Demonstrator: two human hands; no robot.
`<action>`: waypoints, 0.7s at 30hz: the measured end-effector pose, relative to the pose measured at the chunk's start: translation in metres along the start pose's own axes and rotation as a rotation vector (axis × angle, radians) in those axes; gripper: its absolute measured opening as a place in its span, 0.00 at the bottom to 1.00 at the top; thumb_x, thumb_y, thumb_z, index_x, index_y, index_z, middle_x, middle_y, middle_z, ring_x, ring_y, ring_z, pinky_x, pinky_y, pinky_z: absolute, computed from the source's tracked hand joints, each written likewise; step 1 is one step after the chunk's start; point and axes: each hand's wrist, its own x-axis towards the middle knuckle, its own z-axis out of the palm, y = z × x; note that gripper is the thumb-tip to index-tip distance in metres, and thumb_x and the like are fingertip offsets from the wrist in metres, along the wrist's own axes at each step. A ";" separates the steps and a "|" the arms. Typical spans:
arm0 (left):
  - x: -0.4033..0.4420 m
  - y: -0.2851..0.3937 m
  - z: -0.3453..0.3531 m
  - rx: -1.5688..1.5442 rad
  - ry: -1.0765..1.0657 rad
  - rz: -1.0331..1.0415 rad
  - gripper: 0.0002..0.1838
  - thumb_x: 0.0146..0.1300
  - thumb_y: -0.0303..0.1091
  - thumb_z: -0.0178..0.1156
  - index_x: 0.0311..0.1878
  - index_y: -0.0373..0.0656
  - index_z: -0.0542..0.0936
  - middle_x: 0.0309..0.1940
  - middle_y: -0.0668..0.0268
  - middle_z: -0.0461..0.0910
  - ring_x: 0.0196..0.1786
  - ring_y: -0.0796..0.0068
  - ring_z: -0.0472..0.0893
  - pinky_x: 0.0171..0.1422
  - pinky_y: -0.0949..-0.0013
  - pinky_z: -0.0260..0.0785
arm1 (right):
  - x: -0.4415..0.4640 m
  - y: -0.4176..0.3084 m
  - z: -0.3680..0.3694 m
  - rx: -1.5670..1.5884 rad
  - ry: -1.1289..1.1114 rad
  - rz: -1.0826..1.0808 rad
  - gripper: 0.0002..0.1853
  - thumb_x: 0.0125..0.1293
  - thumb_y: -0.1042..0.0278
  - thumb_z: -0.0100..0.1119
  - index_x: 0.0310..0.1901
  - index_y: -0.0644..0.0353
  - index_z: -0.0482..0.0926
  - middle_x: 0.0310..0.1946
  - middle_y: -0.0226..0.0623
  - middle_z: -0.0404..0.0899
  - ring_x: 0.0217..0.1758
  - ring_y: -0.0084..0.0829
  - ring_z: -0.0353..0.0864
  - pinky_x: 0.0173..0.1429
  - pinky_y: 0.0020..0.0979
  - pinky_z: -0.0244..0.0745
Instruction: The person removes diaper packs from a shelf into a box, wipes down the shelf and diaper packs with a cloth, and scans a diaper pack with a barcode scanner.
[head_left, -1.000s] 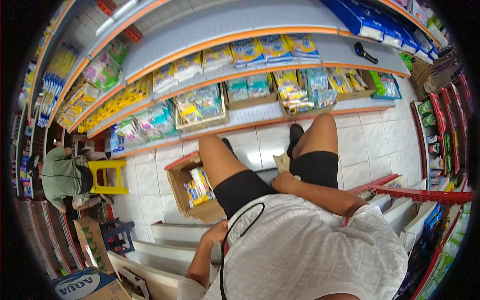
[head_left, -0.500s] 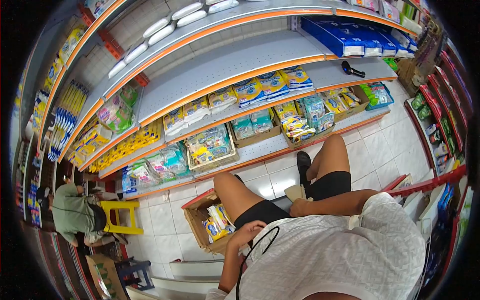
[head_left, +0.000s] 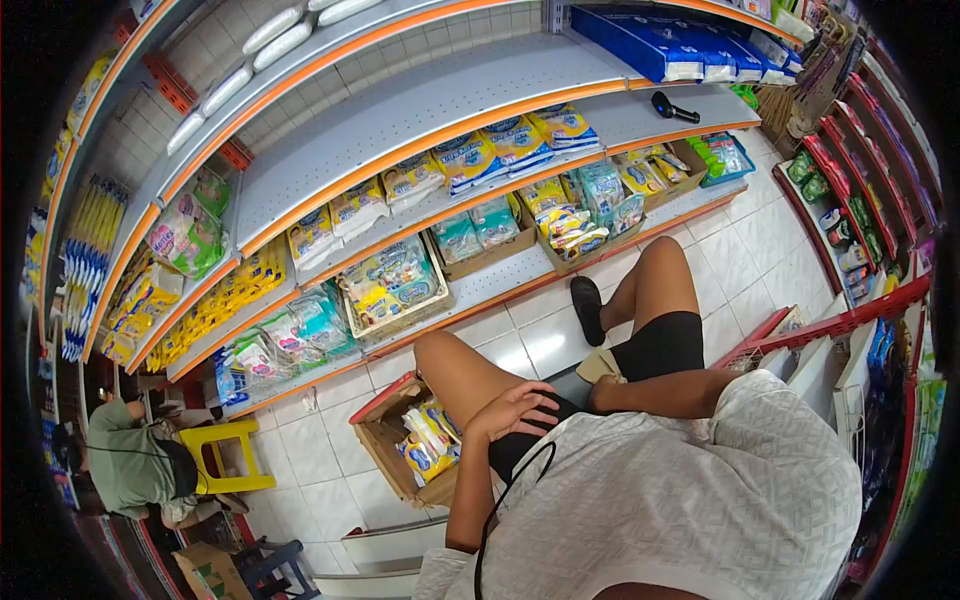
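Note:
My left hand (head_left: pixel 515 411) lies on my left thigh with its fingers spread and nothing in it. Between my legs, my right hand (head_left: pixel 606 396) is closed at the lower end of a beige flat piece (head_left: pixel 598 366); its exact kind is not clear. On the floor beside my left leg stands an open cardboard box (head_left: pixel 378 446). Yellow and white packs (head_left: pixel 428 445) lie inside it.
Ahead is a grey shelf unit (head_left: pixel 400 120) with yellow packs (head_left: pixel 465 160), boxes of wipes-like packs (head_left: pixel 395 285), blue packages (head_left: pixel 690 45) and a black handheld device (head_left: pixel 675 108). To the left, another person (head_left: pixel 135 455) is near a yellow stool (head_left: pixel 225 458).
My left hand has moved from my waist onto my thigh, and its fingers have spread. The view has shifted a little, so the shelves appear further left and higher. My right hand keeps its hold.

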 end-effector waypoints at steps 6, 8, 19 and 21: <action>-0.005 0.001 0.000 -0.043 -0.023 0.031 0.18 0.67 0.38 0.47 0.57 0.43 0.64 0.50 0.57 0.72 0.50 0.61 0.77 0.48 0.59 0.75 | -0.035 0.005 -0.023 0.152 0.043 0.073 0.14 0.60 0.62 0.52 0.47 0.45 0.80 0.48 0.27 0.79 0.50 0.32 0.78 0.43 0.40 0.75; -0.004 0.001 0.001 -0.043 -0.002 0.025 0.18 0.67 0.39 0.48 0.58 0.44 0.64 0.50 0.57 0.72 0.50 0.60 0.76 0.49 0.58 0.74 | -0.048 0.006 -0.037 0.145 0.085 0.059 0.17 0.58 0.59 0.55 0.49 0.51 0.78 0.48 0.32 0.78 0.52 0.33 0.77 0.47 0.37 0.74; 0.066 0.122 -0.016 0.870 0.388 0.985 0.25 0.61 0.35 0.58 0.58 0.43 0.61 0.51 0.65 0.68 0.43 0.79 0.74 0.44 0.78 0.68 | -0.177 0.149 -0.202 1.173 0.920 -0.845 0.34 0.46 0.79 0.60 0.58 0.61 0.60 0.51 0.38 0.71 0.57 0.32 0.69 0.61 0.33 0.64; 0.081 0.171 -0.034 0.556 0.221 0.736 0.18 0.62 0.35 0.56 0.53 0.42 0.66 0.44 0.69 0.72 0.38 0.83 0.73 0.41 0.79 0.67 | -0.173 0.180 -0.214 1.314 0.894 -0.754 0.34 0.46 0.79 0.59 0.58 0.61 0.60 0.51 0.38 0.71 0.55 0.32 0.70 0.58 0.31 0.67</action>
